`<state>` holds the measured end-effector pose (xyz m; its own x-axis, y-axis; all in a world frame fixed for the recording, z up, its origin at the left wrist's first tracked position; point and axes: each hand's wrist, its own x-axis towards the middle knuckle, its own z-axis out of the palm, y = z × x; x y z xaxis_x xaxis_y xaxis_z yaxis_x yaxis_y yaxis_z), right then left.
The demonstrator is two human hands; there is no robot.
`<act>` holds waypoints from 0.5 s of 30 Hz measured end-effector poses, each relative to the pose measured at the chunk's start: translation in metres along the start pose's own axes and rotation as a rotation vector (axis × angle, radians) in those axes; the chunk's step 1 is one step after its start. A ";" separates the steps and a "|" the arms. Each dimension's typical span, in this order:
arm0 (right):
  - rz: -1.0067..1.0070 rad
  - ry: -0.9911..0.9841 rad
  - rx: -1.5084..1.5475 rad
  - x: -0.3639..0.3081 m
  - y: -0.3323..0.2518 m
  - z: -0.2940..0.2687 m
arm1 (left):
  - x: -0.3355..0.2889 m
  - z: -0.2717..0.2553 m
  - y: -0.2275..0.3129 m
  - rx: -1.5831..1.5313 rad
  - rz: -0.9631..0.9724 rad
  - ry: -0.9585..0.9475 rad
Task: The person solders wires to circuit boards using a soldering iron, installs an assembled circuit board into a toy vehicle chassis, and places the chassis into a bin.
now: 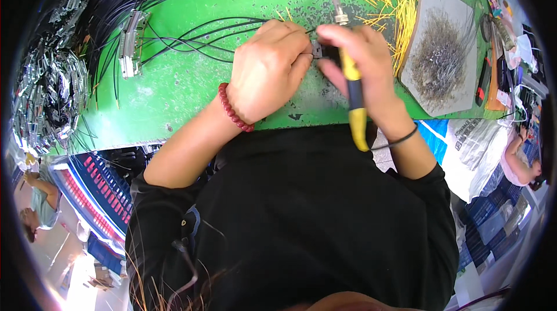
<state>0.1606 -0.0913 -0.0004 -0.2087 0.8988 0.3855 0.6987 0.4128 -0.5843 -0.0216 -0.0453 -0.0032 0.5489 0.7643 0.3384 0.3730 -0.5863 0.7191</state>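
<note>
My left hand, with a red bead bracelet at the wrist, is closed in a pinch over the green table. At its fingertips shows the end of a small metal part, mostly covered by the fingers. Black cables run leftward from under this hand. A soldering iron with a yellow and black handle is gripped in my right hand, its metal tip pointing away from me. The right thumb and forefinger reach toward the small part; whether they touch it I cannot tell.
Yellow thin tubes lie scattered beyond and right of my hands. Beside them a grey slab bears dark wire-like debris. At left are a metal part strip, bundled black cables and a heap of metal parts. Other people sit at both sides.
</note>
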 end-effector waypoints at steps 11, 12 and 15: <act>0.464 0.450 0.433 -0.082 0.010 -0.081 | -0.002 0.006 0.006 0.188 0.096 -0.003; 0.532 0.589 0.428 -0.092 0.015 -0.089 | 0.000 0.006 0.006 0.194 0.146 0.012; 0.430 0.780 0.475 -0.118 0.037 -0.125 | 0.000 0.009 0.010 0.230 0.155 -0.008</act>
<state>0.2967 -0.2008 0.0214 0.6218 0.7080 0.3349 0.2284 0.2451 -0.9422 -0.0107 -0.0539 -0.0014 0.6178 0.6595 0.4282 0.4442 -0.7421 0.5021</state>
